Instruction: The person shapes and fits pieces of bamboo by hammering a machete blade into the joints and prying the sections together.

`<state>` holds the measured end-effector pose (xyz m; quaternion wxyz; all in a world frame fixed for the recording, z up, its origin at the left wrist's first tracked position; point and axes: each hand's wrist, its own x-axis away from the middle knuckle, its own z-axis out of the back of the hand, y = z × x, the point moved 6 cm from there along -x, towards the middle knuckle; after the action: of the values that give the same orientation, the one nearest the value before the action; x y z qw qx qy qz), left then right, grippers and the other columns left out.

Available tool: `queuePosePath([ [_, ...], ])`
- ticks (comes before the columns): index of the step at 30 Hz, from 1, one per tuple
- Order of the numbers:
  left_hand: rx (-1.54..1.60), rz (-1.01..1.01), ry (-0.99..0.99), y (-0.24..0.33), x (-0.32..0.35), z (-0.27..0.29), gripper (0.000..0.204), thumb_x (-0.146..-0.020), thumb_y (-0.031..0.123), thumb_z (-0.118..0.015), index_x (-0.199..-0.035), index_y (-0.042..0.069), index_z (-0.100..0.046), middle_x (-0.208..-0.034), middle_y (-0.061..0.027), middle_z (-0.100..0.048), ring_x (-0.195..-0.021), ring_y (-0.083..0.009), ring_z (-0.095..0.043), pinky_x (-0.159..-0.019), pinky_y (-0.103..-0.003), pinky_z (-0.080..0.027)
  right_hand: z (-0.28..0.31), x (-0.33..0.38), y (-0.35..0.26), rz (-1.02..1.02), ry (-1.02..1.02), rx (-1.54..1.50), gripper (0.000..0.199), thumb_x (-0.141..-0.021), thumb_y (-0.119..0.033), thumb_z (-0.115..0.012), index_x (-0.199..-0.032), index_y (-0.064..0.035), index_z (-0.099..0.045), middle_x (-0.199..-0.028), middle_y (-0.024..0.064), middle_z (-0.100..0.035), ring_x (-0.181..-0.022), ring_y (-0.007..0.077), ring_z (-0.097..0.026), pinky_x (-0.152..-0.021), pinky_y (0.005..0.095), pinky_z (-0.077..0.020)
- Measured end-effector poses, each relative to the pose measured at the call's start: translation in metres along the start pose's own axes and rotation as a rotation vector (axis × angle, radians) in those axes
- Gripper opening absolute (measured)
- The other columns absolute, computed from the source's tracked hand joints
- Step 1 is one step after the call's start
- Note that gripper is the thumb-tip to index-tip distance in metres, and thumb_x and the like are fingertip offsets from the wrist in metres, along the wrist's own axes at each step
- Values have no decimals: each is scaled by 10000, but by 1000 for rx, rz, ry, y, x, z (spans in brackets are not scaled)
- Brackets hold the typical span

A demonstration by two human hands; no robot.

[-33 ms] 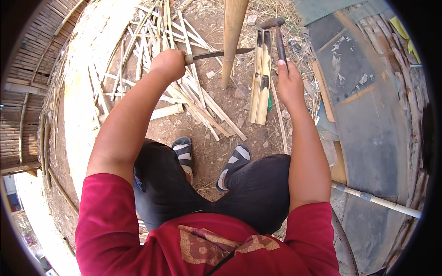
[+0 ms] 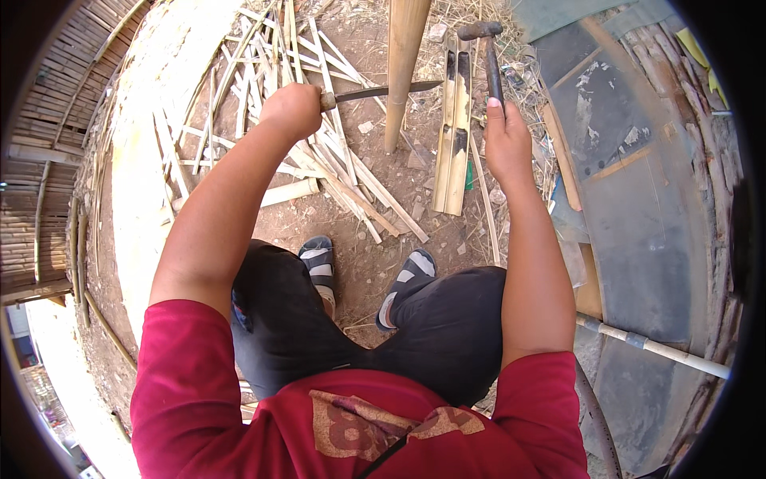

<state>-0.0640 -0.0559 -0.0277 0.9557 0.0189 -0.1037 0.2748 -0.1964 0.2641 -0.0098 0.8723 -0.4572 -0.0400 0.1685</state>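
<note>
Bamboo pole: a thick round bamboo pole (image 2: 403, 64) stands upright on the dirt, ahead of the person's feet, its top cut off by the upper edge of the view.
Knife: a long dark knife blade (image 2: 383, 92) lies level across the pole, its tip showing just past the pole's right side.
Left hand: the left hand (image 2: 291, 110) is closed in a fist around the knife's handle, to the left of the pole.
Hammer: a hammer (image 2: 488, 56) with a dark handle and a metal head is held head-up, to the right of the pole and apart from it.
Right hand: the right hand (image 2: 507, 144) is clenched around the lower end of the hammer handle, thumb laid along it.
Split bamboo: two long split bamboo halves (image 2: 453, 136) lie side by side on the ground between the pole and the right hand, hollow sides up, darkened inside.
Slats: a loose heap of thin pale bamboo slats (image 2: 319, 152) sprawls across the dirt under and beyond the left hand.
Feet: two grey strapped sandals (image 2: 359, 275) rest on the ground below the pole, between the black-clad knees.
Ground: dry reddish dirt (image 2: 359, 223) scattered with chips and small stones.
Right side: grey sheeting (image 2: 638, 207) with a white pipe (image 2: 662, 349) lying across its lower part.
Left side: a woven bamboo wall (image 2: 40, 160) curves along the edge.
</note>
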Motion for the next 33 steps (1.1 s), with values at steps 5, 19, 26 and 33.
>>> queuePosePath([
  [5,23,-69,15,17,11,11,292,-904,324,-712,-1095,103,-725,-1043,-157,-748,-1009,-342,-717,-891,-466,-575,-32,10,29,53,-123,126,447,-1085,-438,-463,-1033,-23,-622,-811,222,-657,-815,411,-665,-750,479,-500],
  [19,71,-19,-33,21,3,-2,292,-924,232,-627,-1152,84,-734,-1130,-169,-740,-1055,-349,-714,-920,-451,-584,-17,4,33,6,-133,61,436,-1058,-459,-507,-1083,-44,-636,-827,231,-678,-819,434,-678,-733,501,-497],
  [26,64,-19,-46,16,0,-3,290,-895,202,-635,-1144,94,-736,-1144,-164,-739,-1073,-342,-712,-931,-448,-581,-36,5,47,31,-166,145,457,-1063,-468,-502,-1061,-22,-602,-804,231,-666,-773,419,-670,-699,489,-493],
  [33,71,-65,12,10,3,-6,266,-929,236,-586,-1085,74,-727,-1018,-207,-738,-999,-385,-710,-911,-486,-569,-11,2,22,61,-52,-157,400,-1058,-421,-533,-1038,-30,-619,-782,200,-652,-730,385,-642,-690,468,-481],
])
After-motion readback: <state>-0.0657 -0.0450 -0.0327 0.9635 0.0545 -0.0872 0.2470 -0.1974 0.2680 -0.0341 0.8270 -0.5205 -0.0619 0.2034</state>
